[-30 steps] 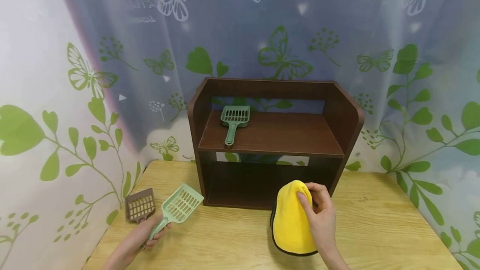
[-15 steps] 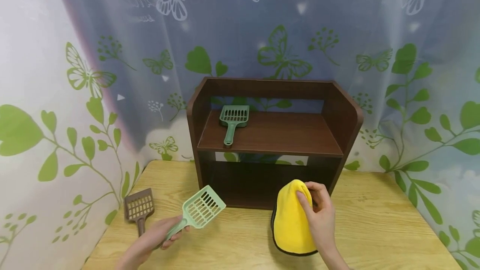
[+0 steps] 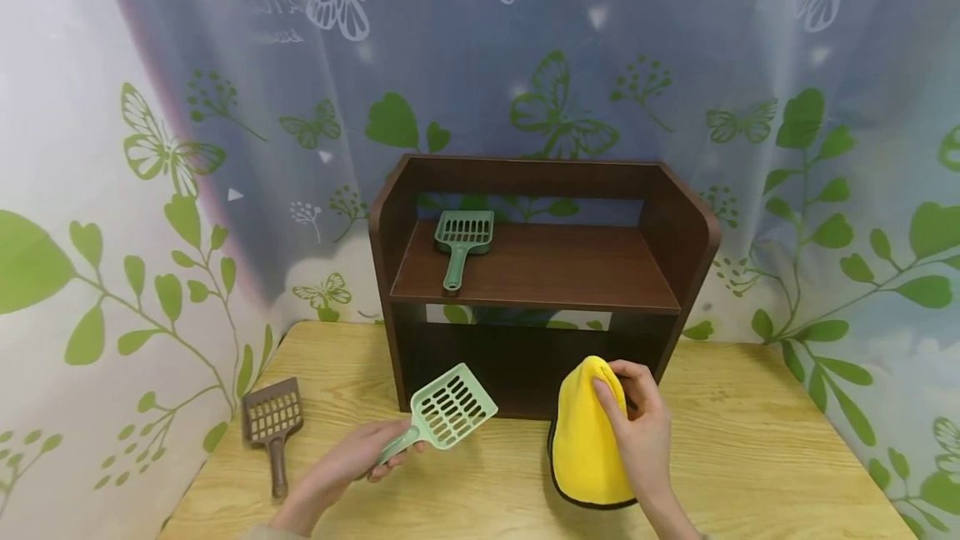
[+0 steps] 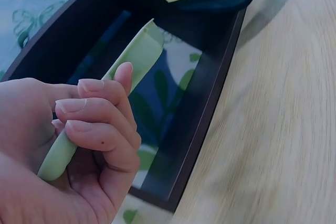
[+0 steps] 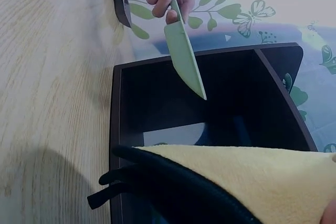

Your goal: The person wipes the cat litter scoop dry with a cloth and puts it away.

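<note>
The left hand grips a light green scoop above the desk, near the front left corner of the shelf. The right hand pinches a yellow cloth before the shelf's front edge, toward its right end. A brown scoop lies near the desk's left edge.

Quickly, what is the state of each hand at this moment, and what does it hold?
Left hand: closed, holding the light green scoop.
Right hand: closed, pinching the yellow cloth.
</note>
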The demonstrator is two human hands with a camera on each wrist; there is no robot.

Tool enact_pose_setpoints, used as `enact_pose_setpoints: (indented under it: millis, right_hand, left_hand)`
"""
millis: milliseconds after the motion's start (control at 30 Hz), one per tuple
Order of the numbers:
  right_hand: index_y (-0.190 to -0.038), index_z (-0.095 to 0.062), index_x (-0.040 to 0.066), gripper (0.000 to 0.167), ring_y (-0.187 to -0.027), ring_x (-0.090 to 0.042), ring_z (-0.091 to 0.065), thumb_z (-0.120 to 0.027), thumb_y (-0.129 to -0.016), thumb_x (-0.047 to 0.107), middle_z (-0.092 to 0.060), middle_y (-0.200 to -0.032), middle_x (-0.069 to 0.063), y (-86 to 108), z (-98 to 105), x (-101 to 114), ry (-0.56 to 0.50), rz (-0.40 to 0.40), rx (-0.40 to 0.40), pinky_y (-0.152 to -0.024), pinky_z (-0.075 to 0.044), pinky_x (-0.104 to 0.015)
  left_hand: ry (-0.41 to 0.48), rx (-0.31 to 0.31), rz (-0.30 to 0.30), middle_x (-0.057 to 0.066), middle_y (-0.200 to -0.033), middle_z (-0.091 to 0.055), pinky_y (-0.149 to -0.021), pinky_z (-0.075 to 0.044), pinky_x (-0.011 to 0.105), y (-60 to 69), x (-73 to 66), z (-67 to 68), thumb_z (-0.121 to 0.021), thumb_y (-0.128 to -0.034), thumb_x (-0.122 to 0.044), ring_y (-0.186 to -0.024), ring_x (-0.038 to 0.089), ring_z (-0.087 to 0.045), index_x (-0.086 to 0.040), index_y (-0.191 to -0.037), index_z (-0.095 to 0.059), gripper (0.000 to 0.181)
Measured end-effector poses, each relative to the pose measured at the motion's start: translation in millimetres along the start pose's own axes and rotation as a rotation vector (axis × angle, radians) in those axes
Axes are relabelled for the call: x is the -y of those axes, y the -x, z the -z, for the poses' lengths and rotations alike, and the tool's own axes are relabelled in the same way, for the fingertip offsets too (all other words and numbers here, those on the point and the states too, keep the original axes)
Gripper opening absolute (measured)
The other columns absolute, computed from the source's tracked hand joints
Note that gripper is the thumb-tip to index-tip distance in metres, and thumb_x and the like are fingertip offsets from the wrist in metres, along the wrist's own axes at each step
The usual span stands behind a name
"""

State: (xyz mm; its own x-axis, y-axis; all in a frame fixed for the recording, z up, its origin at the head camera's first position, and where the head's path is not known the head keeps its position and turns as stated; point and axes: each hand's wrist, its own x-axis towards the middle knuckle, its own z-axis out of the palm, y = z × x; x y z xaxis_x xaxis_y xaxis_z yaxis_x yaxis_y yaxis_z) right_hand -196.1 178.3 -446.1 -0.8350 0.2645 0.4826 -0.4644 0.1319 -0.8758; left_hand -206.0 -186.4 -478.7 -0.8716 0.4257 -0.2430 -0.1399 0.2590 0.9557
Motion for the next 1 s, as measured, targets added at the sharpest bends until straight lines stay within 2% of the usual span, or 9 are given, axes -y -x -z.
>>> enact_pose_setpoints:
  millis: [233,400,567,667,800,900,1000]
  right_hand:
    - [-0.112,-0.068,0.001,0.02,-0.082,-0.01,-0.069,-0.072,-0.092,-0.002,-0.069,-0.099,-0.003,-1.4,-1,-2,0.035,0.009,-0.017,-0.068,-0.059,-0.021]
    - [-0.112,-0.071,0.0,0.023,-0.083,-0.006,-0.068,-0.073,-0.089,-0.005,-0.069,-0.099,-0.003,-4.9,-3,0,0.076,0.112,-0.031,-0.071,-0.057,-0.017]
    - [-0.11,-0.069,-0.006,0.026,-0.087,-0.001,-0.067,-0.072,-0.086,-0.014,-0.07,-0.102,-0.004,-12.5,-13,4,0.075,0.202,-0.034,-0.075,-0.056,-0.015]
    - [-0.109,-0.07,-0.008,0.028,-0.085,-0.001,-0.067,-0.072,-0.083,-0.018,-0.071,-0.1,-0.011,-15.5,-20,6,0.075,0.257,-0.031,-0.074,-0.055,-0.014]
    - [-0.109,-0.072,-0.002,0.032,-0.087,-0.003,-0.067,-0.076,-0.081,-0.016,-0.072,-0.101,-0.017,-16.5,-28,5,0.115,0.339,0.019,-0.072,-0.055,-0.013]
    - [-0.11,-0.074,0.006,0.033,-0.088,-0.007,-0.067,-0.08,-0.081,-0.009,-0.073,-0.104,-0.011,-16.2,-32,1,0.189,0.389,0.094,-0.071,-0.055,-0.014]
    - [-0.108,-0.074,0.011,0.032,-0.087,-0.011,-0.068,-0.084,-0.08,-0.002,-0.073,-0.103,-0.003,-15.7,-35,-5,0.311,0.444,0.165,-0.071,-0.056,-0.017]
  left_hand:
    - [-0.021,0.027,-0.045,-0.004,-0.072,-0.05,-0.049,-0.031,0.016,-19.0,-9.8,-22.3,-0.042,-0.1094,-0.039,-0.055,0.004,-0.037,0.004,-0.12,-0.066,0.05]
    - [-0.043,0.016,-0.079,-0.005,-0.072,-0.052,-0.048,-0.031,0.015,-30.6,-17.8,-37.5,-0.042,-0.1099,-0.037,-0.054,0.004,-0.037,0.003,-0.12,-0.066,0.048]
    - [-0.025,0.04,-0.107,-0.003,-0.071,-0.052,-0.048,-0.03,0.016,-41.4,-28.9,-53.6,-0.04,-0.1107,-0.036,-0.053,0.004,-0.037,0.005,-0.12,-0.065,0.049]
    - [-0.001,0.051,-0.116,-0.003,-0.071,-0.051,-0.048,-0.03,0.016,-47.1,-34.7,-62.6,-0.038,-0.1111,-0.036,-0.053,0.003,-0.037,0.005,-0.12,-0.064,0.049]
    - [0.025,0.06,-0.12,-0.003,-0.071,-0.05,-0.049,-0.031,0.017,-52.1,-41.2,-72.5,-0.037,-0.1114,-0.036,-0.053,0.004,-0.037,0.003,-0.121,-0.063,0.048]
    - [0.028,0.062,-0.119,-0.003,-0.072,-0.051,-0.05,-0.032,0.018,-52.9,-45.6,-78.2,-0.038,-0.1111,-0.036,-0.053,0.004,-0.038,0.002,-0.119,-0.065,0.047]
    - [0.028,0.053,-0.115,-0.003,-0.072,-0.051,-0.051,-0.032,0.018,-52.3,-48.2,-82.5,-0.038,-0.1106,-0.038,-0.054,0.005,-0.038,0.002,-0.12,-0.065,0.048]
